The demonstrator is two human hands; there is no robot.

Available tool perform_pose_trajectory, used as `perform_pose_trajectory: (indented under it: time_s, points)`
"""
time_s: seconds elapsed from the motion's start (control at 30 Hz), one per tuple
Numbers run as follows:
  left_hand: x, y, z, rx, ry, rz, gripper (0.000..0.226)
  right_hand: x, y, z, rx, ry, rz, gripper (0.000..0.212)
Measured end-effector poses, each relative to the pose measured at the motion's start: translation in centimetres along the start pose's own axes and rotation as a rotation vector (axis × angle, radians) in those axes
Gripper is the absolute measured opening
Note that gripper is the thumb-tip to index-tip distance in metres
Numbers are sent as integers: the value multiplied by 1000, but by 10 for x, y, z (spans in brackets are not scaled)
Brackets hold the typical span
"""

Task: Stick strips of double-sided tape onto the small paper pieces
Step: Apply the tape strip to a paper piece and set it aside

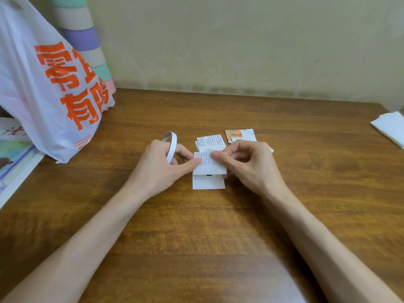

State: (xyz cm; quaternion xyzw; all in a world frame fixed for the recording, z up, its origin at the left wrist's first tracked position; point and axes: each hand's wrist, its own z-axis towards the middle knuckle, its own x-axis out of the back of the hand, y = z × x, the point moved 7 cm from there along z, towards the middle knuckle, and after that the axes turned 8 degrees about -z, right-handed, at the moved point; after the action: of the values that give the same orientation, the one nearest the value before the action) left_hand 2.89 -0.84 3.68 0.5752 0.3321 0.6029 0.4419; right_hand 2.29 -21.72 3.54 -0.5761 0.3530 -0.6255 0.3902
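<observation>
Your L hand (161,165), tape roll (171,145) round its fingers, & R hand (247,166) both pinch one printed paper piece (207,166).

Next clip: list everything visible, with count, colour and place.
held paper piece: one, white with print, pinched between both hands
lower paper piece: one, white, flat on table beneath it
printed paper stack: one, white, behind the hands
picture paper stack: one, orange and white, right of that stack
tape roll: one, white, looped over left fingers
plastic bag: one, white with orange characters, far left
striped roll: one, pastel bands, behind bag
printed sheets: several, multicoloured, left edge
folded sheet: one, white, right edge
table: one, brown wood, foreground
left hand: one, pinches held paper piece
right hand: one, pinches held paper piece
</observation>
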Motion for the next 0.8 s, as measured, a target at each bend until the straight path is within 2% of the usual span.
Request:
perform_pose_trajectory:
  time_s: [0.2,0.47,0.8]
  points:
    - [-1,2,-1,-29,-51,36,11,5,12,0,-114,-70,18,21]
    - [1,-8,5,19,-85,170,5,2,15,2,-82,-191,-89,12]
    - [5,-9,6,22,-68,180,4,-7,12,-2,-77,-166,-107,13]
